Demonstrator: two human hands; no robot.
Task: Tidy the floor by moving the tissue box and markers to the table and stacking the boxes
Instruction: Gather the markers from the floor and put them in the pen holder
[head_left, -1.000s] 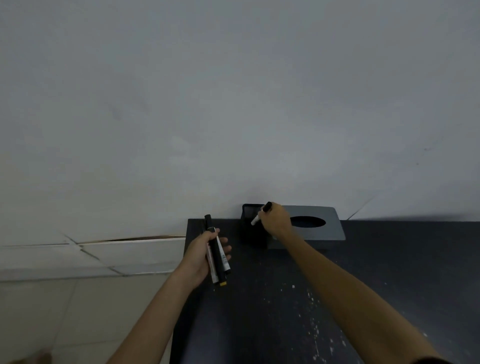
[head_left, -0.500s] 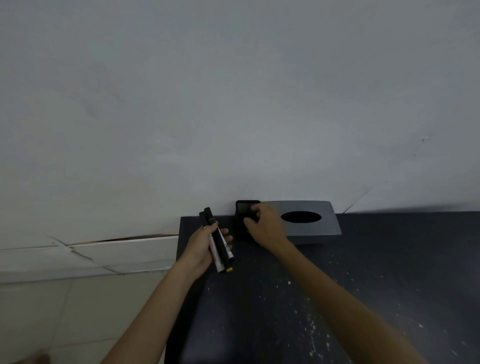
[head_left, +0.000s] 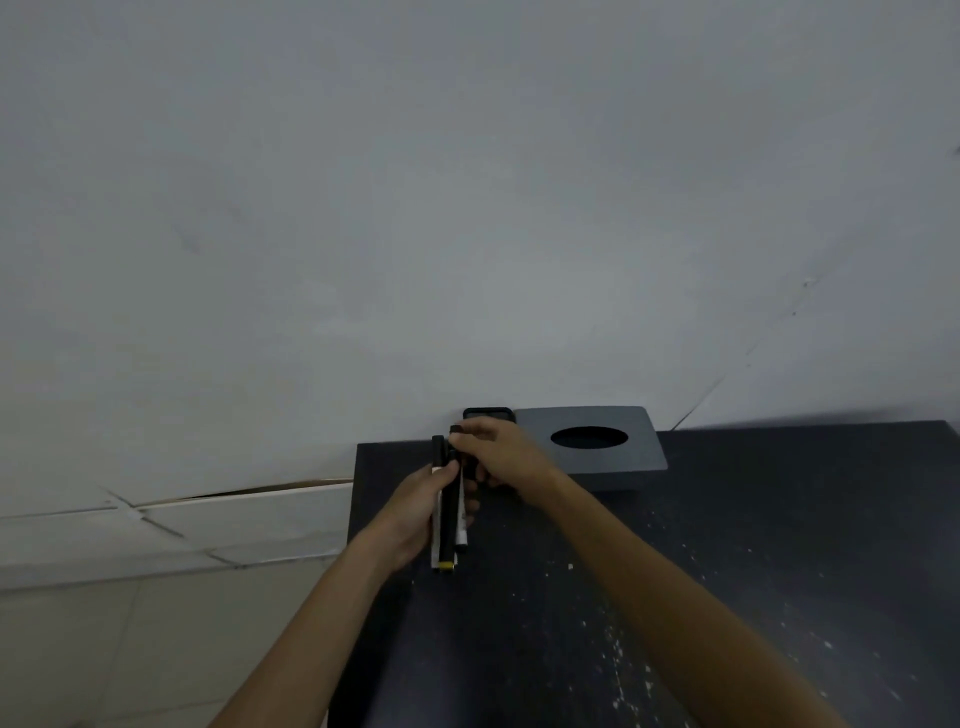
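Note:
My left hand (head_left: 415, 512) grips a bundle of markers (head_left: 445, 512), black and white with black caps, upright over the left end of the dark table (head_left: 727, 571). My right hand (head_left: 501, 457) reaches across and pinches the cap end of one marker in that bundle. Behind my hands a small black holder (head_left: 488, 414) stands at the wall. A grey tissue box (head_left: 613, 452) with an oval opening lies on the table right of the holder.
A white wall rises directly behind the table. The table's left edge drops to a pale tiled floor (head_left: 130, 639). A white skirting board (head_left: 249, 514) runs along the wall's foot, with a gap above it. White specks dot the tabletop.
My right hand put its marker at the black holder, then came back left to the bundle. It now pinches a marker held in my left hand.

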